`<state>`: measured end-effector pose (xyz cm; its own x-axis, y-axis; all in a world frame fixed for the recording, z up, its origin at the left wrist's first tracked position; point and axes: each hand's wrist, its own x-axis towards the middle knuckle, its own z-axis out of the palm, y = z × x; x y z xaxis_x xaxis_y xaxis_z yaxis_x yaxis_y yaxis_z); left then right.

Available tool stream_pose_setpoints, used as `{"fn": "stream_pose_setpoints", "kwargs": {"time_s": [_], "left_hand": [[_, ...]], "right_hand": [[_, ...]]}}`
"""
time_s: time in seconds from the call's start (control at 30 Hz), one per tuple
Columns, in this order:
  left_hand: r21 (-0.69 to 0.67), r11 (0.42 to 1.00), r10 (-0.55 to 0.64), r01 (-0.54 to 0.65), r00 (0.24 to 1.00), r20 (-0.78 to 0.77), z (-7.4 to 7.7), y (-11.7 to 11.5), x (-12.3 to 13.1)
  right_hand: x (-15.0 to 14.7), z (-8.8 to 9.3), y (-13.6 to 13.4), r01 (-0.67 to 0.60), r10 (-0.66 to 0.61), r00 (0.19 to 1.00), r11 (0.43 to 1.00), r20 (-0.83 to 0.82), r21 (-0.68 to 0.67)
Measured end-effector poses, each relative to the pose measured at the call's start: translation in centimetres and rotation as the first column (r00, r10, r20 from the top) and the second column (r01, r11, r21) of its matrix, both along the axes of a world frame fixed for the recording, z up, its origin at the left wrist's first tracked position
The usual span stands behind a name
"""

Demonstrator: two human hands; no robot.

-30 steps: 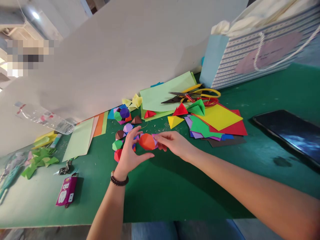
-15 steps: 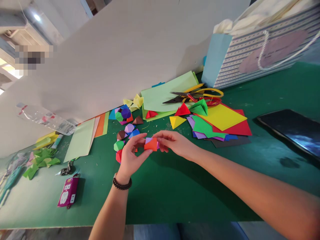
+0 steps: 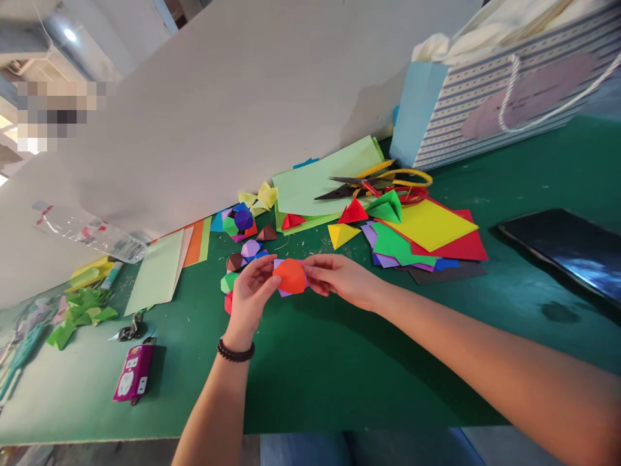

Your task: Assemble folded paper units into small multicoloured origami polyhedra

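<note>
Between my two hands, above the green table, is a folded paper piece (image 3: 292,277) with an orange face and purple corners sticking out. My left hand (image 3: 253,288), with a dark bead bracelet at the wrist, pinches its left edge between thumb and fingers. The right side is gripped by the fingertips of my right hand (image 3: 334,277). Just behind my left hand lie small folded paper units, among them a lavender one (image 3: 250,248) and a green one (image 3: 229,281). A multicoloured paper ball (image 3: 239,221) sits farther back.
Scissors (image 3: 359,186) lie on pale green sheets (image 3: 315,191). Coloured paper squares (image 3: 431,226) and a phone (image 3: 563,255) are to the right, a striped paper bag (image 3: 495,103) behind. At left are a plastic bottle (image 3: 92,233), a purple pouch (image 3: 134,371) and green scraps (image 3: 82,314).
The paper piece has turned so that its orange face shows larger and rounder, with purple corners on both sides. My left hand has shifted its hold slightly left.
</note>
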<state>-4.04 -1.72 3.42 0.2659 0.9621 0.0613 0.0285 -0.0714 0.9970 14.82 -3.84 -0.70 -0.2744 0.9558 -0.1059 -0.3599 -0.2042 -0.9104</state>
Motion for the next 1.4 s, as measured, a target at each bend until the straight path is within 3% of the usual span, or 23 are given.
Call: {"fn": "stream_pose_setpoints", "kwargs": {"time_s": [0.13,0.43,0.63,1.07,1.17,1.23,1.33,1.4], "left_hand": [[-0.209,0.978,0.018,0.019,0.985,0.172,-0.3,0.6,0.1],[-0.495,0.865,0.07,0.082,0.957,0.281,-1.4,1.6,-0.4],[-0.569,0.816,0.105,0.107,0.939,0.329,-1.7,1.8,-0.6],[-0.631,0.775,0.21,0.037,0.926,0.312,-1.9,1.6,-0.3],[-0.58,0.813,0.147,0.056,0.943,0.298,-1.5,1.3,-0.1],[-0.481,0.874,0.056,0.07,0.969,0.242,-1.0,1.1,-0.2],[-0.211,0.977,-0.009,0.023,0.998,0.066,0.2,0.5,-0.5],[-0.016,0.998,-0.055,0.054,0.994,-0.094,1.2,-0.2,-0.6]], "right_hand": [[0.0,-0.1,0.1,-0.026,0.021,0.996,0.997,-0.084,-0.067],[0.0,-0.5,0.2,-0.069,0.053,0.987,0.992,-0.15,-0.102],[-0.1,-0.5,0.2,-0.071,0.047,0.985,0.987,-0.165,-0.144],[-0.2,-0.8,0.3,-0.067,0.037,0.988,0.978,-0.151,-0.196],[-0.1,-0.9,0.3,-0.057,0.023,0.987,0.975,-0.159,-0.214],[0.0,-0.9,0.4,-0.057,0.018,0.985,0.973,-0.172,-0.226],[0.0,-0.7,0.3,-0.065,0.023,0.984,0.969,-0.177,-0.238],[-0.1,-0.4,0.0,-0.065,0.032,0.988,0.972,-0.148,-0.226]]}}
